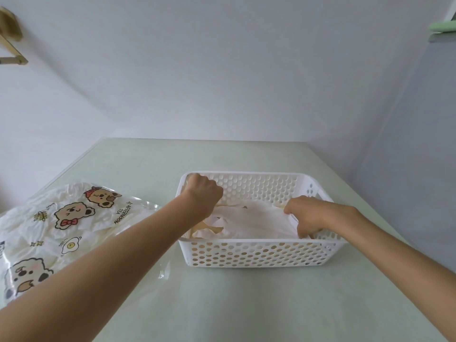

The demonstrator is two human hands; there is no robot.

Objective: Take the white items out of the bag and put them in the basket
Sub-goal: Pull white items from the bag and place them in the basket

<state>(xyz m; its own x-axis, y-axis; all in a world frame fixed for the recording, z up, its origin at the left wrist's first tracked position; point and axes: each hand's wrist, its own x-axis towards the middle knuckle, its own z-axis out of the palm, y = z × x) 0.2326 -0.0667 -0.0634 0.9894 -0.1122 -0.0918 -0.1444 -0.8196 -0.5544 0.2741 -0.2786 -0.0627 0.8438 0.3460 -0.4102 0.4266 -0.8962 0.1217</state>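
Both hands reach into the white perforated basket on the worktop: left hand curled at its far left corner, right hand pinching white fabric inside. Cartoon-printed bag lies left.

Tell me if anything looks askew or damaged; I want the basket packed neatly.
Nothing looks damaged or spilled. The white items lie rumpled, not flat, inside the white basket, with both the left hand and right hand on them. The printed bag lies crumpled on the table beside the basket.
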